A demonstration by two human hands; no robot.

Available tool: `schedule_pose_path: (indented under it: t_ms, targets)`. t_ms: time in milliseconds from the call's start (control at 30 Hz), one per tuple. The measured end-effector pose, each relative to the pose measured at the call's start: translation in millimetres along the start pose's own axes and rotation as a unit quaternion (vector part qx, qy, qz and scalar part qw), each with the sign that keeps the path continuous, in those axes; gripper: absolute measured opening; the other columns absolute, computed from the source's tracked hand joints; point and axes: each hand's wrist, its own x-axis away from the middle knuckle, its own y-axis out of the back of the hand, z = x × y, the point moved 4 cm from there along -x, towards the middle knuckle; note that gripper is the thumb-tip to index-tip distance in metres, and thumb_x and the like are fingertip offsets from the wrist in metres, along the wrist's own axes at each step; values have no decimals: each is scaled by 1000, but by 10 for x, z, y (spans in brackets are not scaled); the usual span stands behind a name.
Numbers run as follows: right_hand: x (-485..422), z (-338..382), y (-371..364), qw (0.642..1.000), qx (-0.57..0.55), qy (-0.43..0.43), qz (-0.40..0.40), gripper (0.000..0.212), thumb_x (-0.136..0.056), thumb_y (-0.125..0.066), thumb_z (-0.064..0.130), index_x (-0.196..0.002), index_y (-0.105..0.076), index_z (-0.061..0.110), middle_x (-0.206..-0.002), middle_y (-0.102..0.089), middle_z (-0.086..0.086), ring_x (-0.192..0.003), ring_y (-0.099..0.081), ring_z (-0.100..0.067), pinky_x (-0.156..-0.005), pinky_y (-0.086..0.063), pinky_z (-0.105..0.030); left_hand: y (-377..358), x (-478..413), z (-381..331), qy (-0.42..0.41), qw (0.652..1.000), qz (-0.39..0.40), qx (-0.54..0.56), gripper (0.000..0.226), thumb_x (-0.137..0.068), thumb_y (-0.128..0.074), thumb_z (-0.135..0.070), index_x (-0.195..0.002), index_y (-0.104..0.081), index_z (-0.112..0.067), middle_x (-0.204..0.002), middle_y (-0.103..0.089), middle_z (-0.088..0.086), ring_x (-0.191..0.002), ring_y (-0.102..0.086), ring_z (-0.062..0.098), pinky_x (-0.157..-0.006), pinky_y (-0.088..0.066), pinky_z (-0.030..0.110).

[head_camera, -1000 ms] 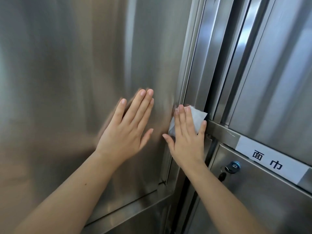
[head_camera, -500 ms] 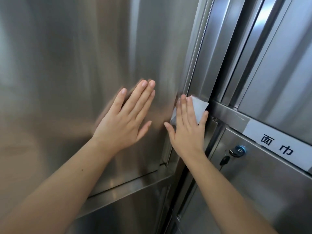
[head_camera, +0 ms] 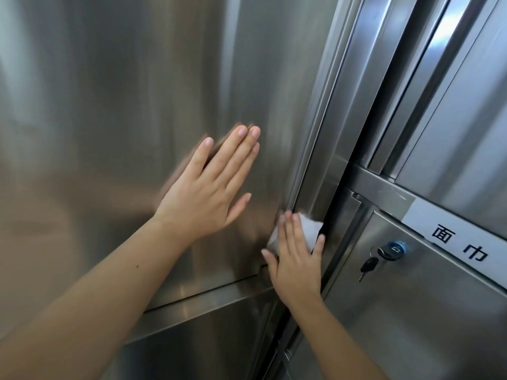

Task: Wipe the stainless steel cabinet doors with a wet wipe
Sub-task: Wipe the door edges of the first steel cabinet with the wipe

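Step in hand: wiping the right edge of the large cabinet door, low, near its bottom rail.
Wet wipe: white, folded, pressed against door edge and frame seam under right hand; fingers straight, not curled round it.
Left hand: flat on door panel, fingers straight, holding nothing, probably bracing.
Advised: even pressure, long strokes along the steel grain, wipe worked into the seam, fresh fold once soiled.
Writing: white label strip on right-hand cabinet, black characters "面巾".
Lock below it, key hanging just beside; no brand legible.

The right hand covers most of the wet wipe; the label runs off frame.
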Motion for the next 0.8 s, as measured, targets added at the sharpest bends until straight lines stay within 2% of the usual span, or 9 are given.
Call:
schedule_pose_path:
  t_ms: [133,267,367,500,533,600,667,700,800]
  targets:
    - [-169,-113,114,999,49,-13,-3,68,-92,-12,50,-144,-29,10,-152,-16,-4,-140,-14,-15,-108,-15,-51,-8,0,1,-1,1000,-5,-9,66,-96,-23,-42,-146,-23,0,-152,-22,12,-140,-23,24,-110,-17,43]
    - [153,-27,-134,999,18,17,43,68,-89,-14,51,-139,-41,15,-149,-25,-3,-141,-18,-14,-105,-32,-50,-12,5,0,1,1000,-10,-6,65,-96,-24,-41,-146,-23,0,-152,-23,12,-140,-23,24,-110,-18,44]
    - [417,32,-302,996,8,46,76,65,-88,-12,50,-134,-48,21,-147,-29,2,-143,0,-14,-101,-38,-48,-17,4,-4,-2,1000,-8,-9,64,-96,-24,-41,-146,-23,0,-152,-23,12,-140,-23,24,-110,-18,44]
    - [473,23,-329,996,-15,37,79,76,-96,8,43,-127,-58,22,-143,-38,3,-136,-31,-12,-98,-40,-49,-15,2,-2,-2,1000,-4,-16,64,-96,-23,-40,-146,-22,0,-152,-22,11,-140,-22,24,-110,-18,44]
    - [470,15,-323,996,-17,33,78,78,-96,12,42,-127,-57,22,-143,-38,3,-137,-28,-10,-99,-40,-49,-13,2,-4,-3,1000,-2,-15,64,-96,-22,-40,-146,-22,-1,-153,-21,11,-140,-21,24,-110,-17,44]
    - [467,-7,-337,997,-20,33,68,76,-95,14,41,-131,-52,24,-145,-35,4,-143,-1,-8,-101,-38,-48,-11,1,-5,-4,1000,-2,-15,64,-96,-21,-40,-146,-21,-1,-152,-21,11,-140,-21,24,-110,-17,44]
    - [468,-30,-351,997,-31,36,67,70,-96,8,43,-133,-48,22,-145,-35,4,-142,14,-11,-103,-35,-47,-10,0,-6,-4,1000,-1,-13,64,-96,-21,-40,-146,-21,-1,-152,-21,11,-140,-21,24,-110,-17,44]
    - [467,-37,-354,996,-42,38,68,66,-95,-1,46,-133,-49,21,-145,-35,3,-142,8,-11,-103,-33,-46,-10,0,-5,-4,1000,0,-11,63,-96,-21,-40,-147,-21,-1,-153,-22,11,-140,-21,24,-110,-17,44]
    - [465,-49,-348,994,-79,47,65,61,-87,-24,44,-132,-52,14,-144,-37,1,-136,-32,-12,-99,-39,-48,-12,3,-7,-4,1000,0,-14,64,-96,-21,-40,-147,-21,-1,-153,-21,11,-140,-21,24,-110,-17,44]
